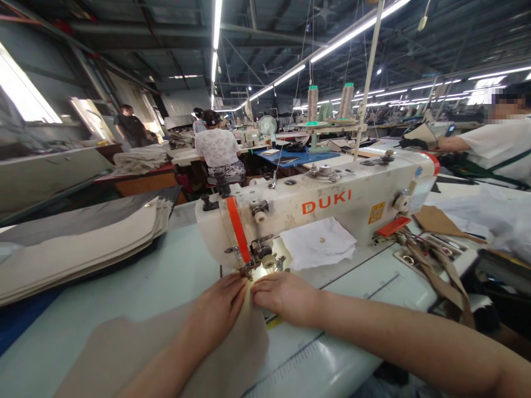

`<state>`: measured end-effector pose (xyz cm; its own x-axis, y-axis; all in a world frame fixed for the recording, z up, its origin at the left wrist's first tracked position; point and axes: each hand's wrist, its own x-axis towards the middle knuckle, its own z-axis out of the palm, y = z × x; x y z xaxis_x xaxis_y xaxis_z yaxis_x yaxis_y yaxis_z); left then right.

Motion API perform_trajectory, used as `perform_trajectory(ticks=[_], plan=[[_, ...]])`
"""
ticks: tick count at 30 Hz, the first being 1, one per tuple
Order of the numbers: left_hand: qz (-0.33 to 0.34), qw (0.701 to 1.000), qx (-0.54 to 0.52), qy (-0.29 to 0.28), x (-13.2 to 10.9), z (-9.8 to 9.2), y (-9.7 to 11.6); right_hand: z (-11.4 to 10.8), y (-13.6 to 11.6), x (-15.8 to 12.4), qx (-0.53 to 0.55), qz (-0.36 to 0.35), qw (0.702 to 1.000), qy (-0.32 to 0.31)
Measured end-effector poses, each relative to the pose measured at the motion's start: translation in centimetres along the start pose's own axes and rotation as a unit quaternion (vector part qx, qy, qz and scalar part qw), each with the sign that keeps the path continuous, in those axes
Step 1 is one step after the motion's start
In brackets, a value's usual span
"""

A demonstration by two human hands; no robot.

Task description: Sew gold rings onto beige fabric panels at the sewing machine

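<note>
A beige fabric piece (249,345) lies under the presser foot area of a white sewing machine (286,204) lettered DUKI and hangs down toward me. My left hand (219,305) presses on the fabric just left of the needle area, its fingers together and thumb along the edge. On the other side, my right hand (286,298) has its fingers curled around the fabric's right edge. Both sets of fingertips are close to the lit presser foot (251,271), and they hide part of the stitching spot.
A stack of beige panels (136,237) rests on the left. White cloth (319,243) lies under the machine arm. Straps (448,271) and a tray sit at right. Thread cones (312,105) stand behind. Co-workers (218,141) sit ahead and at the right.
</note>
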<state>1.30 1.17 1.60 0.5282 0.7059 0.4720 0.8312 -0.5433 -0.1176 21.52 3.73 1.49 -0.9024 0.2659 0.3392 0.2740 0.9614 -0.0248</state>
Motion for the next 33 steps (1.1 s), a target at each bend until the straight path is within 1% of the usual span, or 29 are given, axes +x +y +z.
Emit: perform_trajectory(ticks=[4, 7, 9, 11, 14, 17, 20, 24, 27, 29, 30, 31, 33], plan=[[-0.032, 0.999, -0.033, -0.030, 0.3, 0.0, 0.0, -0.3, 0.0, -0.1, 0.007, 0.009, 1.000, -0.005], [-0.049, 0.997, -0.047, -0.035, 0.4, 0.1, 0.0, -0.5, 0.0, 0.0, 0.010, 0.012, 1.000, -0.002], [-0.055, 0.996, -0.056, -0.033, -0.1, -0.2, 0.2, -0.4, -0.2, 0.0, 0.009, 0.003, 1.000, -0.001], [-0.060, 0.996, -0.067, -0.027, -1.3, -0.9, 0.7, -0.3, -0.8, 0.1, 0.009, -0.024, 1.000, -0.002], [-0.068, 0.994, -0.081, -0.023, -3.8, -2.5, 2.0, -0.2, -2.0, 0.2, 0.009, -0.069, 0.998, 0.008], [-0.076, 0.993, -0.080, -0.032, -5.6, -4.0, 3.2, -0.1, -2.7, 0.2, 0.009, -0.064, 0.997, 0.034], [-0.085, 0.992, -0.082, -0.036, -6.2, -4.5, 3.8, -0.1, -3.0, 0.2, 0.014, -0.043, 0.998, 0.043], [-0.104, 0.989, -0.099, -0.044, -5.9, -4.5, 3.9, -0.2, -3.2, 0.3, 0.025, -0.035, 0.999, 0.028], [-0.131, 0.984, -0.101, -0.064, -6.2, -5.4, 4.6, -0.2, -3.5, 0.3, 0.038, -0.027, 0.998, 0.029], [-0.146, 0.984, -0.080, -0.066, -7.3, -6.4, 5.6, -0.2, -3.6, 0.1, 0.047, -0.026, 0.998, 0.042], [-0.136, 0.987, -0.064, -0.065, -8.3, -6.8, 6.2, -0.2, -3.5, 0.0, 0.050, -0.028, 0.997, 0.055], [-0.114, 0.990, -0.042, -0.066, -9.5, -7.0, 6.7, -0.1, -3.5, -0.1, 0.053, -0.032, 0.996, 0.071], [-0.039, 0.996, 0.014, -0.075, -12.6, -7.2, 7.4, -0.1, -3.5, -0.5, 0.059, -0.041, 0.992, 0.105]])
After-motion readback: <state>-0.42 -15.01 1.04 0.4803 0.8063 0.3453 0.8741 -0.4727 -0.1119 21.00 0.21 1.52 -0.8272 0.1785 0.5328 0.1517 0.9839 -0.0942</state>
